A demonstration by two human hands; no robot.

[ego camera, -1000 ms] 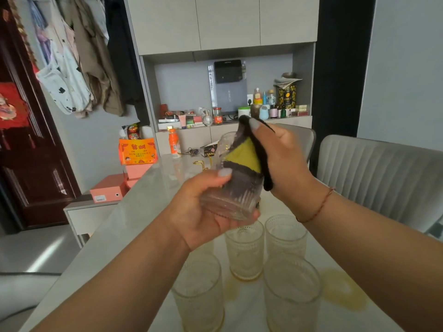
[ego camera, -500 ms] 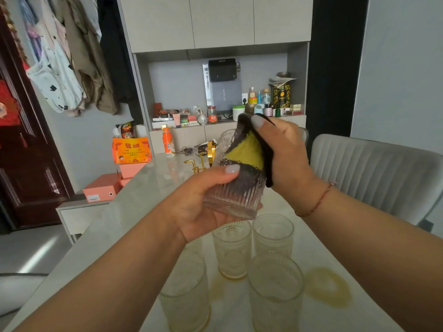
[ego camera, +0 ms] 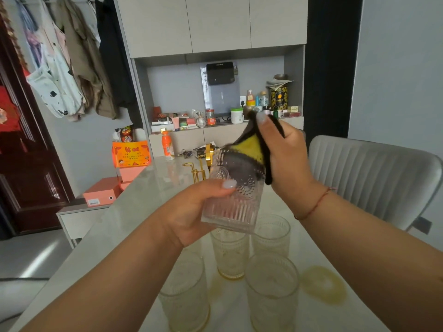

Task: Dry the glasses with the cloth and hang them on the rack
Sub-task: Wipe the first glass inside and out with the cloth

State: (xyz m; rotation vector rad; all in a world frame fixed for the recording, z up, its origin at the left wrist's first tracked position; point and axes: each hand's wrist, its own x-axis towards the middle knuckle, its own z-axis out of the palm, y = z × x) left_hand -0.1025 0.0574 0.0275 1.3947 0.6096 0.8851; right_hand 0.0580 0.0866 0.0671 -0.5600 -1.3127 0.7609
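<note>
Head view: the left hand (ego camera: 191, 212) grips a ribbed glass tumbler (ego camera: 233, 188) by its base, tilted with the mouth away, so the right hand (ego camera: 285, 154), fingers (ego camera: 261, 117) pinching the black-and-yellow cloth (ego camera: 249, 152), can wipe inside. Four more glasses (ego camera: 272, 291) stand on the table (ego camera: 134, 200) below; the gold rack (ego camera: 199, 172) waits beyond, partly hidden.

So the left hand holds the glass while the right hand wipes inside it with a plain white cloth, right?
Not quite. In the head view the cloth is yellow and black, not white. The rest holds: the left hand holds the glass and the right hand works the cloth inside it.
</note>
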